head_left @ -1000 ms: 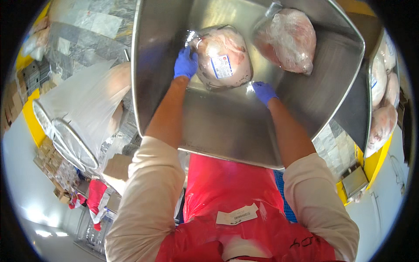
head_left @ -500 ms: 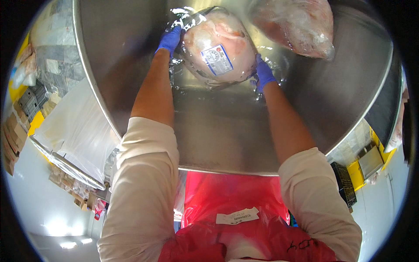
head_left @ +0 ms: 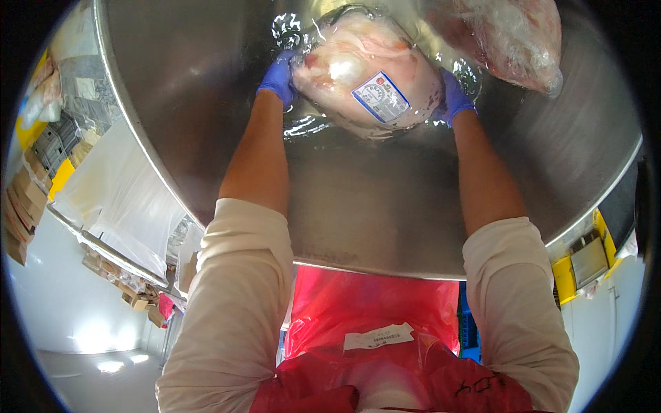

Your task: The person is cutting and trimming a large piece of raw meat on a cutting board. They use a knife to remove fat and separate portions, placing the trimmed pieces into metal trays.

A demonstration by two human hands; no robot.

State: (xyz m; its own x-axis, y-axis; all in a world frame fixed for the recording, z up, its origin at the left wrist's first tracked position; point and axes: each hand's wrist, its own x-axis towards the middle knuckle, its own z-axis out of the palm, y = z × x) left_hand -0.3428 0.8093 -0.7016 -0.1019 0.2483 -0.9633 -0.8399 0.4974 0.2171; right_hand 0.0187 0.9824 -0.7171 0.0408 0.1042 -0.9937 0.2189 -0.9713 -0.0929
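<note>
A large pale piece of meat sealed in clear plastic (head_left: pixel 358 69) sits between my hands at the top middle of the head view, partly in water. Its white label with a blue border (head_left: pixel 381 98) faces up. My left hand (head_left: pixel 279 78), in a blue-purple glove, presses against its left side. On its right side, my right hand (head_left: pixel 454 98), gloved the same way, grips the edge; some fingertips are hidden. Around us curves the wall of a big round steel vat (head_left: pixel 372 213). A second wrapped piece of meat (head_left: pixel 509 41), redder, lies in it farther right.
The vat's rim (head_left: pixel 158 162) runs below my forearms and up both sides. Outside it on the left stand a rack covered in clear plastic sheet (head_left: pixel 120 199) and cardboard boxes (head_left: pixel 26 199). A yellow-framed item (head_left: pixel 582 265) stands at the right.
The wrapped meat in my hands has shifted right in the view and tilted slightly, both hands moving with it. The second piece also appears farther right, as the whole view has shifted.
</note>
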